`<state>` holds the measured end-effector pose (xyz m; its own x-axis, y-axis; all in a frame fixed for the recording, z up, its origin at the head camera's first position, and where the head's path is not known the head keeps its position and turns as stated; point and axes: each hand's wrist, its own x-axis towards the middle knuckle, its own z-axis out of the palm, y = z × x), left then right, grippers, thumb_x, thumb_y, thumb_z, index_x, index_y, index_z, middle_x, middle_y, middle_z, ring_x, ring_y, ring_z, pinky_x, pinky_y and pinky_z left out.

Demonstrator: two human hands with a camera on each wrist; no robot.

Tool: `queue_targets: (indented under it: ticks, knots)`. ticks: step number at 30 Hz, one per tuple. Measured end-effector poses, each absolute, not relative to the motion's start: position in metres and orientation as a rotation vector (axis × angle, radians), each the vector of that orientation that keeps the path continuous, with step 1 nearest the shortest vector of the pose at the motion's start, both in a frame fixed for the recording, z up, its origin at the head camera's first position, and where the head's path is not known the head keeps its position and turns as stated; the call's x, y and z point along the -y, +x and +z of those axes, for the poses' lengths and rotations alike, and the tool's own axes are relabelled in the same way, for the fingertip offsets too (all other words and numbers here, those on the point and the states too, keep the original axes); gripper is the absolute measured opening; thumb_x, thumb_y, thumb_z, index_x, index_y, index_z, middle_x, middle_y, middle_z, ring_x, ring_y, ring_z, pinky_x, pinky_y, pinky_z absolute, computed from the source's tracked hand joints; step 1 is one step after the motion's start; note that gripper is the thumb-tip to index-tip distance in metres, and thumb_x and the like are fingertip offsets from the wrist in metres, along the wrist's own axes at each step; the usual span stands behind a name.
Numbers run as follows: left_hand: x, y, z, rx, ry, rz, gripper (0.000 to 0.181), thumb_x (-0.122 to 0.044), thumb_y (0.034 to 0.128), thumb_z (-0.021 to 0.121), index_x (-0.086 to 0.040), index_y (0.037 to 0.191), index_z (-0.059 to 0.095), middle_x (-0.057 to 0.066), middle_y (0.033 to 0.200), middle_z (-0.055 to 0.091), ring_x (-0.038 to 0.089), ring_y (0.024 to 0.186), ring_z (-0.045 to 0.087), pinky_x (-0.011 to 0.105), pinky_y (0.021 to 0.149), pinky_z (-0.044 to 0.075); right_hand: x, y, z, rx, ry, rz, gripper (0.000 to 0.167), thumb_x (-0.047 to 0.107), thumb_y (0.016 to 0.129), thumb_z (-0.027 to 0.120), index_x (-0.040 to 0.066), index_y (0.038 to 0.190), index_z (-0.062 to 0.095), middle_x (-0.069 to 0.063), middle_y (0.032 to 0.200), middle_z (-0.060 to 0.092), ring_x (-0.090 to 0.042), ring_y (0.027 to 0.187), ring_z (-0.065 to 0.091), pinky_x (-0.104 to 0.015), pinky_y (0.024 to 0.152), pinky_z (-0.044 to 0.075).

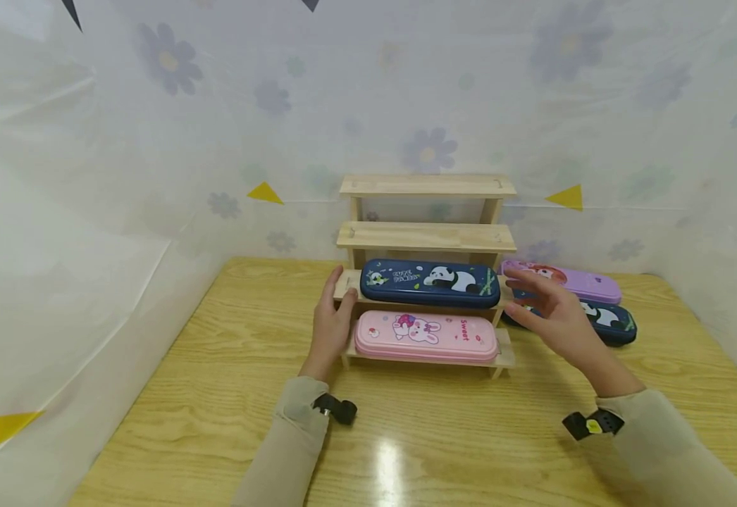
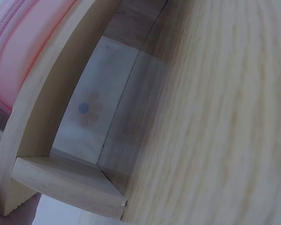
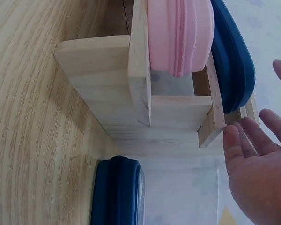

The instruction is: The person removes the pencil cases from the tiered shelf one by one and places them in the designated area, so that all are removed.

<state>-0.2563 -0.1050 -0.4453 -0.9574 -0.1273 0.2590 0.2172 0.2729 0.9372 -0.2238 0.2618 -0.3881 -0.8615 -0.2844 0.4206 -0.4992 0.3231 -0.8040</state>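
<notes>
A dark blue panda pencil case (image 1: 430, 283) lies on the second shelf from the bottom of a stepped wooden rack (image 1: 427, 237). A pink rabbit pencil case (image 1: 425, 336) lies on the lowest shelf. My left hand (image 1: 332, 320) is at the rack's left end, its fingers extended beside the second shelf; in the left wrist view only a bit of it (image 2: 19, 211) shows at the lower left corner. My right hand (image 1: 555, 320) hovers by the right end of the panda case, fingers spread and holding nothing. In the right wrist view its fingertips are close to the shelf end.
Right of the rack, a purple pencil case (image 1: 587, 285) and another dark blue panda pencil case (image 1: 616, 325) lie on the wooden table (image 1: 229, 394), partly behind my right hand. Two bare shelves rise at the rack's back. Flower-patterned white sheeting (image 1: 318, 91) hangs behind.
</notes>
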Motion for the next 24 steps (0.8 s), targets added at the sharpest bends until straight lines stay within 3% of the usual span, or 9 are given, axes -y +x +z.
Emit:
queue_targets:
  ticks: [6,13,24]
  knots:
    - [0.105,-0.257,-0.446,2.265,-0.079,-1.732,0.057,-0.036,0.1017,0.052,-0.023,0.155,0.034,-0.003,0.153,0.040,0.020,0.138,0.037,0.045,0.114,0.028,-0.257,-0.226,-0.387,2.385,0.724,1.566,0.056,0.000,0.092,0.067,0.004,0.145,0.048,-0.015,0.143,0.049,-0.026,0.124,0.052,-0.022,0.093,0.049]
    - [0.105,-0.256,-0.445,2.262,-0.081,-1.746,0.057,-0.036,0.1018,0.052,-0.025,0.155,0.035,-0.001,0.151,0.043,0.019,0.136,0.041,0.043,0.113,0.030,-0.254,-0.230,-0.390,2.406,0.743,1.536,0.059,0.000,0.091,0.068,0.004,0.145,0.047,-0.012,0.144,0.048,-0.010,0.123,0.052,-0.021,0.093,0.048]
    - [0.105,-0.256,-0.445,2.259,-0.087,-1.742,0.057,-0.036,0.1020,0.051,-0.025,0.155,0.034,-0.004,0.154,0.039,0.019,0.140,0.035,0.043,0.115,0.026,-0.249,-0.235,-0.389,2.479,0.709,1.498,0.062,0.007,0.091,0.071,0.007,0.147,0.045,-0.009,0.147,0.045,-0.007,0.126,0.046,-0.016,0.095,0.045]
